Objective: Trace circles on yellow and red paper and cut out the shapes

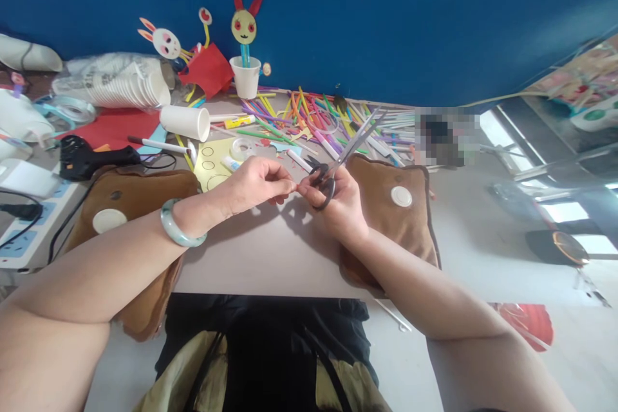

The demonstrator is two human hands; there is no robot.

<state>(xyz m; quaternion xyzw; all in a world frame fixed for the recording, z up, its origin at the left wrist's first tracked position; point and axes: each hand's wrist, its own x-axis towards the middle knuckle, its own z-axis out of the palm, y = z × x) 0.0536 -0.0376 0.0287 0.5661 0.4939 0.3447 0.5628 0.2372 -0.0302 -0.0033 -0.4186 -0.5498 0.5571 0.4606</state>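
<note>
Over the middle of the table, my right hand is closed round a pair of scissors, whose silver blades point up and away to the right, slightly apart. My left hand, with a pale bangle on the wrist, is closed in a pinch. Its fingertips meet the right thumb and fingers at one small spot; what is pinched there is too small to make out. Just behind the hands lie a yellow sheet with drawn circles, a roll of clear tape and a glue stick.
Brown cushions lie under both forearms. Many coloured straws and pens spread along the blue wall. At the left are stacked paper cups, a black glue gun and a power strip. A rabbit puppet stands in a white cup.
</note>
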